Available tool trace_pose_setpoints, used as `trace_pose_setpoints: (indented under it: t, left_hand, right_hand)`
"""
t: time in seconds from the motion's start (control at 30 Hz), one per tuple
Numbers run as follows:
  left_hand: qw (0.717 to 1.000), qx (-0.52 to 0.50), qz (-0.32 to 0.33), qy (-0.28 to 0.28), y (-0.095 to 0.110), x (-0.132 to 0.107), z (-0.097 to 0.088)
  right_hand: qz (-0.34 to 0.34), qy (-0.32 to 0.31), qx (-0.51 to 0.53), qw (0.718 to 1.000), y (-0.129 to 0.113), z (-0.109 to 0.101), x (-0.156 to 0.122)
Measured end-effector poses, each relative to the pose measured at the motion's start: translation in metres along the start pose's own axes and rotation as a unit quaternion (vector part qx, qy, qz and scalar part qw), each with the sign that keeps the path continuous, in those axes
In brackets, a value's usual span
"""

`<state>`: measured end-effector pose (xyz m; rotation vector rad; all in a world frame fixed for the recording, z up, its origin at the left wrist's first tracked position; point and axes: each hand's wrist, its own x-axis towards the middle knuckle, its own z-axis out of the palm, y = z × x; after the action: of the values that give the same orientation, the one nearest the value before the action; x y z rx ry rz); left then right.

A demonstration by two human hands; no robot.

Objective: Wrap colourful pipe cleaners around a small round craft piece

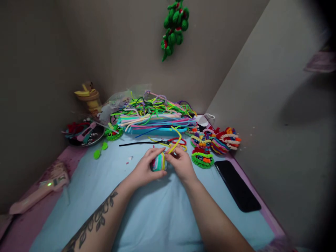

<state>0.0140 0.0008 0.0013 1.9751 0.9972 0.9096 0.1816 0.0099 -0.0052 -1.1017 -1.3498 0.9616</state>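
My left hand [147, 167] is wrapped round a small striped bundle of pipe cleaners [159, 163] in teal, white, yellow and red. A yellow pipe cleaner [179, 137] rises bent from between the fingertips of my right hand [181, 162], which pinches it beside the bundle's right side. My fingers cover part of the bundle. Just beyond my hands lie red-handled scissors [181, 141], partly hidden by the yellow strand, and a black pipe cleaner [139, 143].
A blue tray [154, 132] heaped with colourful pipe cleaners stands at the back. Finished fuzzy figures [202, 158] and a black phone [237, 185] lie on the right. To the left are a pink glue gun [42, 189], a metal bowl [91, 140] and a green figure [114, 133].
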Motion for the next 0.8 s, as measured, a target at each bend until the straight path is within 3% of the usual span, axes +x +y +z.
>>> trace_pose_setpoints:
  t: [0.3, 0.4, 0.53, 0.67, 0.8]
  left_hand:
    - [1.000, 0.009, -0.002, -0.014, -0.001, 0.001, -0.003]
    - [1.000, 0.001, -0.002, -0.007, 0.000, 0.001, -0.005]
    - [0.999, -0.024, -0.033, 0.023, 0.001, 0.001, -0.007]
    - [0.997, -0.034, -0.047, 0.053, -0.001, 0.000, -0.005]
    - [0.996, -0.016, -0.046, 0.068, -0.003, 0.001, -0.002]
  right_hand:
    - [-0.046, -0.085, -0.108, 0.989, -0.009, -0.010, 0.001]
    - [-0.030, -0.073, -0.064, 0.995, -0.004, -0.008, 0.000]
    - [0.024, 0.025, 0.038, 0.999, 0.004, 0.001, 0.000]
    - [0.096, -0.049, 0.099, 0.989, 0.003, 0.010, -0.003]
    - [0.121, -0.099, 0.154, 0.976, -0.004, 0.015, -0.007]
